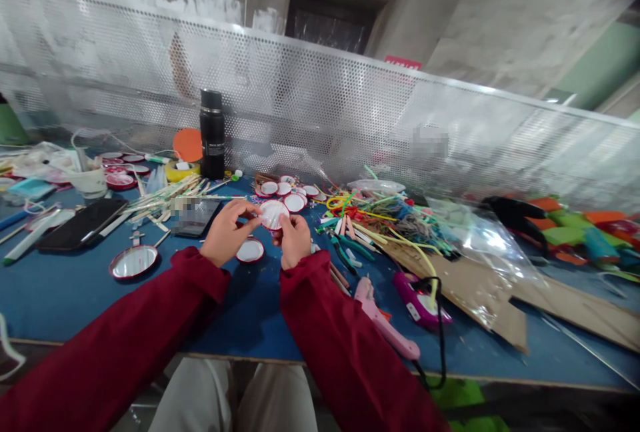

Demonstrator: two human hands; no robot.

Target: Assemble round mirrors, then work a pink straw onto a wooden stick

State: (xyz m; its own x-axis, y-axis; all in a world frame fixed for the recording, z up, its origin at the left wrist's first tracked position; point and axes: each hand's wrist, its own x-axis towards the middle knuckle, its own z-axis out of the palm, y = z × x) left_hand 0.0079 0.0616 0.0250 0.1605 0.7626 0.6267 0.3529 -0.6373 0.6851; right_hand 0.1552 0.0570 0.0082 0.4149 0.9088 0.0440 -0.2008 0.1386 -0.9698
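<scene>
Above the blue table I hold a round, red-rimmed lid (273,215), its white shiny inner face turned up toward me. My right hand (294,240) is closed around its right side, thumb over the rim. At the left edge of the same lid, my left hand (231,229) pinches with thumb and fingertips. Below and between the hands, another red-rimmed lid (249,251) lies flat on the table. A larger one, with a small clear tab at its top (134,262), rests left of my left arm. Several similar lids (295,202) are piled just beyond my hands.
A black bottle (212,135) stands against the perforated metal screen (320,99). To the left lie a phone (83,224) and thin sticks (165,195). On the right are pliers (345,255), a pink glue gun (383,325), a purple device (420,302), coloured pipe cleaners (395,215) and cardboard (465,285).
</scene>
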